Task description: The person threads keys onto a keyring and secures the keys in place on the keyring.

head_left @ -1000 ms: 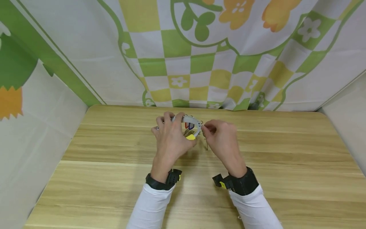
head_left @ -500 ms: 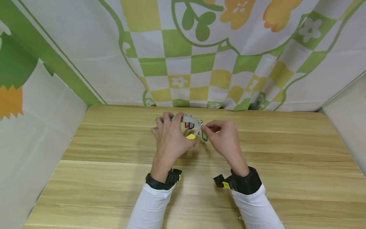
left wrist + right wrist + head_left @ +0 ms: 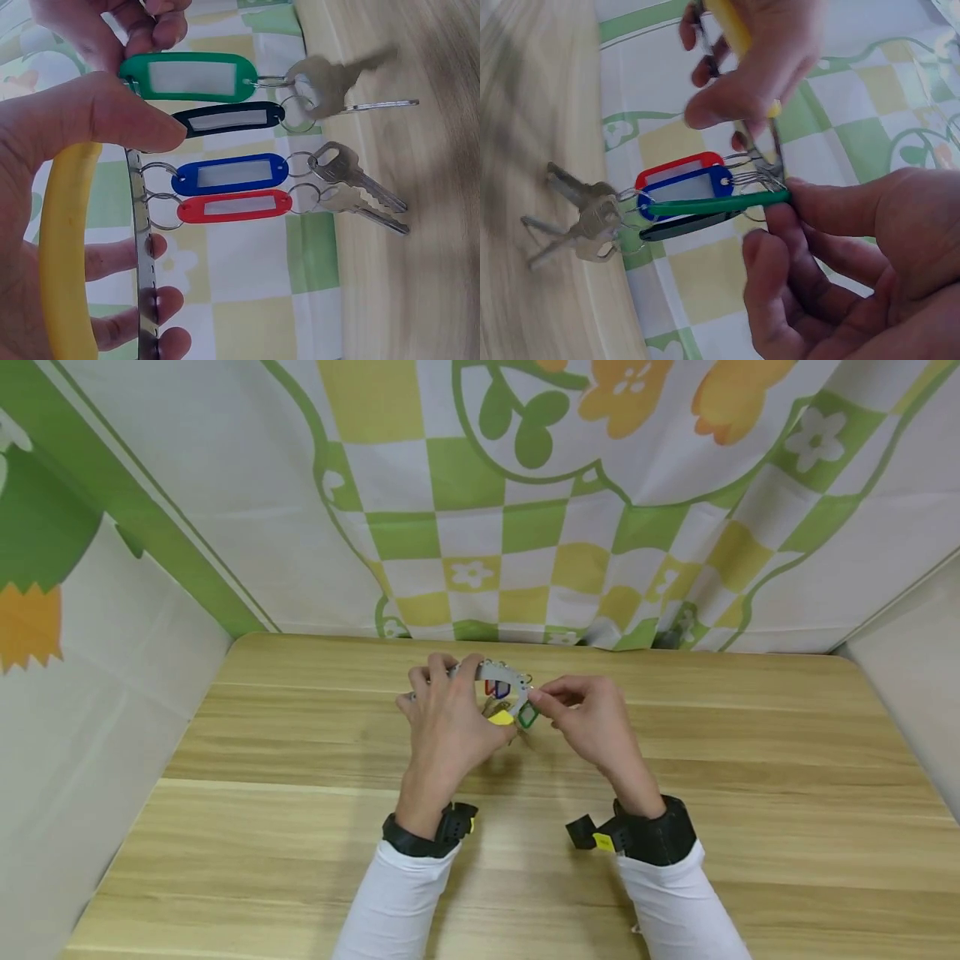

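My left hand (image 3: 450, 718) grips a metal key ring holder (image 3: 491, 673) with a yellow handle (image 3: 66, 247), held above the table. From its band hang a red key tag (image 3: 235, 205), a blue key tag (image 3: 229, 174) and a black key tag (image 3: 231, 118), each on small split rings. At the band's right end, my right hand (image 3: 592, 714) pinches the top end of a green key tag (image 3: 712, 204) between thumb and forefinger. Keys (image 3: 356, 176) dangle from the tags. Whether the green tag's ring is on the band is hidden by the fingers.
The wooden table (image 3: 750, 760) extends below and around both hands. A green, yellow and white checked curtain (image 3: 525, 527) hangs behind its back edge. A small pale item (image 3: 636, 930) lies beside the right sleeve.
The green key tag has come into view under my right fingers and swung left toward the band. My right wrist has shifted slightly right; my left hand keeps its place.
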A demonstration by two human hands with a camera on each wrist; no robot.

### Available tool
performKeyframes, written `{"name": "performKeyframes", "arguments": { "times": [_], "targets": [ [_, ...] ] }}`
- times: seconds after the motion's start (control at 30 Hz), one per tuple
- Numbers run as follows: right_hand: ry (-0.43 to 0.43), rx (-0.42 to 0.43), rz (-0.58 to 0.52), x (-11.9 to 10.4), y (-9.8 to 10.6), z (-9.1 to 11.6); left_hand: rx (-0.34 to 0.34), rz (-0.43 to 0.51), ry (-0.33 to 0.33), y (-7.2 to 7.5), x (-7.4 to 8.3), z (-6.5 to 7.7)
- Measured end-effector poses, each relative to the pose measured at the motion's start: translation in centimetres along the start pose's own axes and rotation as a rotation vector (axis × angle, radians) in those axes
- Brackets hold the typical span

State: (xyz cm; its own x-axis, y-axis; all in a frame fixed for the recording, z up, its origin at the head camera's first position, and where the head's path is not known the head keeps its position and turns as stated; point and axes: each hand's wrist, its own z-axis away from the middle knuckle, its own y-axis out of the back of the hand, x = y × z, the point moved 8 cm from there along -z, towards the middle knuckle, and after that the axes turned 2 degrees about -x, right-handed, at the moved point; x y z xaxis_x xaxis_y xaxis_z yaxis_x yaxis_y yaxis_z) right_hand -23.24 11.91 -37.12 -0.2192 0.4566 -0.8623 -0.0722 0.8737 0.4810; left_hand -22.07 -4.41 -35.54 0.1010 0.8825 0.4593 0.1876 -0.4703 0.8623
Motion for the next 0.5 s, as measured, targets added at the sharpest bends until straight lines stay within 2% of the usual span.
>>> {"name": "performKeyframes", "arguments": {
  "times": [0.1, 0.23, 0.5],
  "targets": [
    [0.006, -0.062, -0.072, 0.24, -0.21, -0.06, -0.006, 0.001, -0.003, -0.04, 0.07, -0.02],
    [0.006, -0.116, -0.091, 0.44, -0.45, -0.10, -0.008, 0.001, -0.011, -0.10, 0.19, -0.01],
    [0.068, -0.136, 0.035, -0.09, -0.60, -0.15, -0.007, -0.011, -0.014, -0.25, 0.25, 0.05]
  ]
}}
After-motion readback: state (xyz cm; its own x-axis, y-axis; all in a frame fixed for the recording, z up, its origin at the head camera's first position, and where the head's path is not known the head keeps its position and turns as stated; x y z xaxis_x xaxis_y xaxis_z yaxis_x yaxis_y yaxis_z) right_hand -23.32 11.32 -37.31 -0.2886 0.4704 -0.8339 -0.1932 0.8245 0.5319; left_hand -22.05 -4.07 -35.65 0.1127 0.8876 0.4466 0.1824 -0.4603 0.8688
